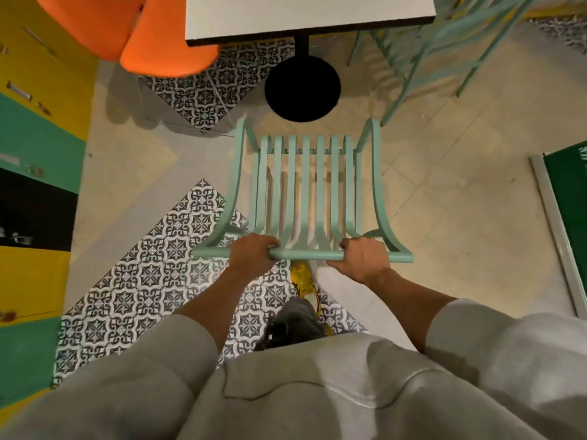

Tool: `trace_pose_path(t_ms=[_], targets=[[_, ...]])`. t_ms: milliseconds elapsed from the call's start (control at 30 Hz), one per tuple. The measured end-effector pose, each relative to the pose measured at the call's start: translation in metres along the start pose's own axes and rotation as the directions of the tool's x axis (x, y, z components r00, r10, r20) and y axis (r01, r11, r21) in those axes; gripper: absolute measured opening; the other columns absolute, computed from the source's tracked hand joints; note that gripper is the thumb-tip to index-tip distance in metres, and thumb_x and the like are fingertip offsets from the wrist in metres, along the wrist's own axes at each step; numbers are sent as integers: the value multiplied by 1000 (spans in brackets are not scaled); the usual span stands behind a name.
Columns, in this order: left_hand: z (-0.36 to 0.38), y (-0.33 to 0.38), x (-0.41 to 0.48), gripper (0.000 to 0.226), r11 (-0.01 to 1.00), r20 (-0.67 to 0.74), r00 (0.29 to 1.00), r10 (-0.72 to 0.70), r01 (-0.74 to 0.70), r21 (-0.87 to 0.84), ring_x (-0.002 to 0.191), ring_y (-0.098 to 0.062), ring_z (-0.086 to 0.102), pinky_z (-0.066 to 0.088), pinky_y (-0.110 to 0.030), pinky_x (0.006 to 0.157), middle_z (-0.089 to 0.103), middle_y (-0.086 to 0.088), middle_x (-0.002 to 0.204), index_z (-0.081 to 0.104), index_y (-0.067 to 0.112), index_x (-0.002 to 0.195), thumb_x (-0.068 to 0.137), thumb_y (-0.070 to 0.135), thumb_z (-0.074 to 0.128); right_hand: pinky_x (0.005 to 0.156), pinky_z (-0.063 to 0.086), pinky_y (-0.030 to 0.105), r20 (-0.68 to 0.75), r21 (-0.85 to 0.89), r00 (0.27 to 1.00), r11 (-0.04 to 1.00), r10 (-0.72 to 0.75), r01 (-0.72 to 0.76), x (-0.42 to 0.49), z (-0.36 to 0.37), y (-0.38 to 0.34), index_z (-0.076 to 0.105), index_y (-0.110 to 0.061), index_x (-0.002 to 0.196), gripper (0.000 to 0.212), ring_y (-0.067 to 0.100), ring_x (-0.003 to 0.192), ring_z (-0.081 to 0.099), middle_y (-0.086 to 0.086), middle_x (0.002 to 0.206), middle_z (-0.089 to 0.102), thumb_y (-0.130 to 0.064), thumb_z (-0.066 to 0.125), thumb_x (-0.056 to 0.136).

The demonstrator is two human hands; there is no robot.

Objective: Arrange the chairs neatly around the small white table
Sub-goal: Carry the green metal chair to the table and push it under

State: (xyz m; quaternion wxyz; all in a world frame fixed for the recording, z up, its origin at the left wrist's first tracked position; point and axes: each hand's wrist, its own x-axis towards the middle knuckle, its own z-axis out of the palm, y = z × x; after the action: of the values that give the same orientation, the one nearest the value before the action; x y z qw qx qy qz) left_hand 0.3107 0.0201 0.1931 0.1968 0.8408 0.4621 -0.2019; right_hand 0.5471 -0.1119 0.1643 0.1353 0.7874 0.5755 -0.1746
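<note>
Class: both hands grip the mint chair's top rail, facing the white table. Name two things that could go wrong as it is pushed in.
1. The mint chair may strike the table's black round base, which lies just ahead.
2. Left hand and right hand could skew it towards the second mint chair.

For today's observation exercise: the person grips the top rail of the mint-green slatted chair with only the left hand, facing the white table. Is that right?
Not quite. The head view shows both hands on the top rail of the mint-green slatted chair: the left hand and the right hand. The chair does face the white table.
</note>
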Motion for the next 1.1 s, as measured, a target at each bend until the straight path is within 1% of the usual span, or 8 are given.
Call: trace_pose_path(t_ms=[200,367,500,633,767,933,1033,1100], targets=[[-31,19,55,37,1000,-17,1000,-4,4,8,107,-21,73,59,-42,97,77,4,116,70,40,133,95,41,72,66,45,34,15,11,1000,1000,21,-22,56,-27,32,72,-29,100,69,21,69,54,-5,78,59,-90,43,87],[-56,38,98,39,999,-19,1000,-14,15,31,106,-23,73,59,-40,96,77,3,114,69,42,134,95,37,71,72,51,36,34,32,999,999,21,-22,99,-52,64,73,-27,101,71,25,84,71,-2,87,69,-91,46,85],[-75,54,127,40,999,-13,999,-44,44,-2,105,-24,74,60,-37,92,78,2,116,69,42,135,95,35,71,79,57,38,36,12,999,1000,-2,1,134,-68,88,73,-25,107,75,25,89,74,1,98,75,-92,46,86],[-92,67,155,38,996,-38,995,-93,93,-11,106,-24,75,59,-37,91,78,2,118,71,45,132,95,35,72,73,51,35,33,43,999,999,-34,32,165,-84,108,73,-24,104,69,22,83,72,-2,91,71,-87,50,87],[-105,77,183,37,994,-30,994,-104,103,-17,105,-25,74,61,-42,92,77,-2,119,68,44,135,99,39,70,69,43,33,19,45,998,997,-57,56,197,-96,125,72,-24,100,64,21,73,59,-3,86,64,-84,52,88],[-119,81,209,37,991,-47,990,-131,129,-33,105,-26,75,61,-43,93,77,-2,120,69,43,135,98,38,70,69,41,33,10,16,997,997,-75,75,229,-110,135,74,-23,102,69,24,81,70,0,90,72,-87,56,85],[-127,75,224,37,992,-58,991,-122,119,-44,104,-26,75,61,-41,90,77,-2,118,70,43,132,96,35,72,68,41,32,14,-10,998,998,-63,63,246,-116,133,74,-23,102,71,21,72,61,-2,81,59,-89,56,84],[-133,70,232,37,992,-55,991,-120,118,-37,104,-27,75,61,-41,89,77,-2,117,70,43,132,95,34,71,67,42,32,26,-25,998,998,-55,55,257,-121,128,75,-23,104,72,22,77,67,-3,81,55,-89,55,85]])
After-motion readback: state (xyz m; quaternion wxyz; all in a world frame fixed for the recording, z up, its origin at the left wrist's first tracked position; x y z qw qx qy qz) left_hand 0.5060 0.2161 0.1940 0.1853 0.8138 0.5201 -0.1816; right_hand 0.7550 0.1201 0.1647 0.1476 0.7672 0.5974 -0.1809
